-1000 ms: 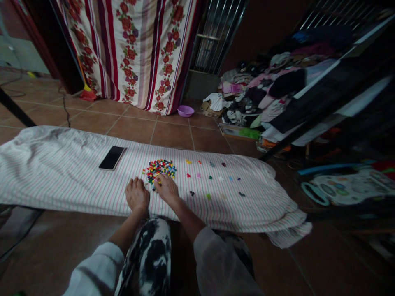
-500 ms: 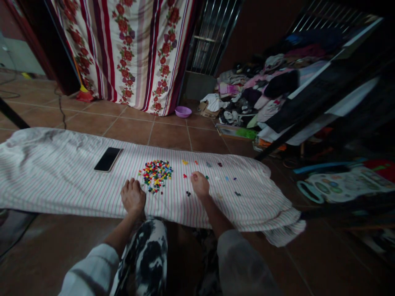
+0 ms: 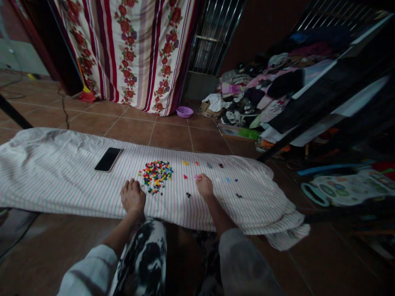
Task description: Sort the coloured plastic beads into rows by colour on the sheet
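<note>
A round spread of small multicoloured pieces [image 3: 156,174] lies on the striped cloth [image 3: 74,189]. My left hand [image 3: 133,196] rests on the cloth just left of it, fingers bent; what they hold, if anything, is hidden. My right hand [image 3: 204,185] is right of the spread, its fingertips together beside small pink pieces [image 3: 196,177]; whether it grips one is too small to tell. Around it sit little groups: yellow [image 3: 185,163], red [image 3: 185,176], black [image 3: 188,195], orange [image 3: 196,163], grey [image 3: 209,165], dark red [image 3: 221,165], white [image 3: 219,179] and light blue [image 3: 228,179].
A phone [image 3: 108,159] lies on the cloth at the left. Beyond the cloth's far edge are a purple basin [image 3: 184,112], a floral curtain [image 3: 142,53] and a heap of clothes [image 3: 259,86]. Dark bars stand at both sides.
My right hand has shifted slightly right, and the pink pieces now show at its fingertips. My left hand has stayed in place. The view has moved slightly.
</note>
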`<state>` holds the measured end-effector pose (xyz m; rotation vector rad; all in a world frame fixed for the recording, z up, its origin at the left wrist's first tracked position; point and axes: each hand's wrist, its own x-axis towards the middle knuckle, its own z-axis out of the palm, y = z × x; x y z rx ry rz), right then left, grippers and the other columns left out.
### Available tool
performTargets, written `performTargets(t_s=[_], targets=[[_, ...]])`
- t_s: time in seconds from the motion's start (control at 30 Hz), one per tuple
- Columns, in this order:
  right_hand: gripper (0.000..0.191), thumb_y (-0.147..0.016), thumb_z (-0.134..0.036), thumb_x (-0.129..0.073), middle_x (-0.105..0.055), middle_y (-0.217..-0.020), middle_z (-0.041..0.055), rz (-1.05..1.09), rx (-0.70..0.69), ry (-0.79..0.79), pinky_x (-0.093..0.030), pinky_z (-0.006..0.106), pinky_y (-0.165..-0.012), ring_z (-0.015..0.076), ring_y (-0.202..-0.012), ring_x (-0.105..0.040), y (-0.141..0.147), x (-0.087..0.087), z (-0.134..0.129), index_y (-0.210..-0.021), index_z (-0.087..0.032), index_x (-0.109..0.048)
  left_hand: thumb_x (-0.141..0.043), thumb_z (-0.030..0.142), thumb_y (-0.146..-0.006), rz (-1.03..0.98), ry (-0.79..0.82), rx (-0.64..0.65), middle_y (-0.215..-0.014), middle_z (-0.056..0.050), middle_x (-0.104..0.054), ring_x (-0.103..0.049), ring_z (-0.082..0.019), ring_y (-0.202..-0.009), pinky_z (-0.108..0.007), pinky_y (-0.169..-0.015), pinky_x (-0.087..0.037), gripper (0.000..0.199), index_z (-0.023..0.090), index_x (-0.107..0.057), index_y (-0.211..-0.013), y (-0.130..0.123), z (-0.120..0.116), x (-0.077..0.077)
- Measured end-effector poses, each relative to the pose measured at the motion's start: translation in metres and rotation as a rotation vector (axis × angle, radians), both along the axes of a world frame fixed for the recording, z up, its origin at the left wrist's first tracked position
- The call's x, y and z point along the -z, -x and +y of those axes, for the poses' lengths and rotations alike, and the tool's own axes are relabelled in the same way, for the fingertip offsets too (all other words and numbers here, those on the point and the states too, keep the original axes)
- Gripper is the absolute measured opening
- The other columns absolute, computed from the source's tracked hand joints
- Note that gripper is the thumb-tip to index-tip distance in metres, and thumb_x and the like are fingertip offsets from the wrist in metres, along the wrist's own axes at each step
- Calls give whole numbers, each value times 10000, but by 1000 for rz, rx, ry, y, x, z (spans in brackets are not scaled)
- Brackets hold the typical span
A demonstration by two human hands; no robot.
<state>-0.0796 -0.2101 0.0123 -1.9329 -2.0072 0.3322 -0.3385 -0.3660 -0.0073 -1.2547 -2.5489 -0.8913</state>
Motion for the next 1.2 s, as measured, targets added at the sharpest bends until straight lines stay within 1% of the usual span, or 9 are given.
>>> performTargets(t_s=[0.1,0.27,0.47,0.57,0.7,0.87,0.97,1.07,1.2], targets=[[181,-806,-117,-511,-691,-886,54,58,-21,-15,-419,222,-735,148,-843,-626,0,2,0,-927,-176,-631,-405,192,-845,-1,-7,-2,-1215,-136,-618,-442,-292,-1250,-457,-1020,-343,295,147,-641,-1016,0,0,1],[261,-765,-62,-477,-688,-917,62,84,-23,-36,-427,223,-781,143,-856,-620,-3,2,-3,-946,-160,-635,-398,194,-854,17,1,9,-1219,-142,-613,-435,-297,-1251,-457,-1016,-342,308,141,-638,-1040,2,0,5],[293,-755,-57,-420,-670,-887,77,71,-72,-99,-423,264,-832,180,-911,-580,0,-5,-12,-895,-158,-657,-398,190,-848,18,-12,10,-1223,-135,-610,-438,-294,-1247,-461,-1016,-338,298,152,-631,-1029,3,1,9],[295,-764,-60,-421,-646,-943,84,93,-126,-145,-418,277,-867,184,-954,-561,9,-11,-19,-905,-166,-657,-403,183,-841,13,-7,7,-1223,-121,-610,-439,-290,-1246,-454,-1015,-335,292,159,-627,-1027,4,1,9],[262,-831,-117,-439,-601,-1012,75,114,-247,-130,-422,258,-841,159,-891,-569,37,-19,-33,-964,-175,-656,-406,162,-831,7,2,26,-1232,-110,-603,-429,-288,-1253,-443,-1022,-328,311,157,-611,-1065,6,0,11],[229,-889,-217,-478,-589,-1006,49,134,-538,-34,-430,237,-815,142,-884,-571,95,-26,-63,-1021,-202,-664,-384,149,-845,-8,-29,38,-1229,-119,-596,-448,-263,-1239,-412,-1041,-322,321,139,-593,-1088,7,0,12],[234,-912,-241,-475,-588,-1018,36,111,-699,-9,-425,239,-838,140,-930,-559,129,-28,-82,-1041,-231,-670,-382,138,-849,-28,-41,42,-1230,-138,-591,-454,-253,-1233,-414,-1039,-326,328,129,-587,-1105,8,1,12],[246,-922,-213,-465,-592,-1034,35,58,-794,-8,-408,242,-878,141,-990,-533,157,-30,-92,-1050,-235,-673,-388,131,-842,-21,-28,48,-1236,-138,-589,-451,-256,-1235,-416,-1040,-327,332,126,-580,-1113,8,1,12],[266,-916,-154,-455,-617,-1006,37,-46,-857,12,-376,254,-920,157,-1050,-489,178,-33,-95,-1036,-233,-679,-396,134,-839,-12,-21,50,-1237,-140,-589,-448,-259,-1240,-414,-1036,-334,331,118,-575,-1117,8,1,14]])
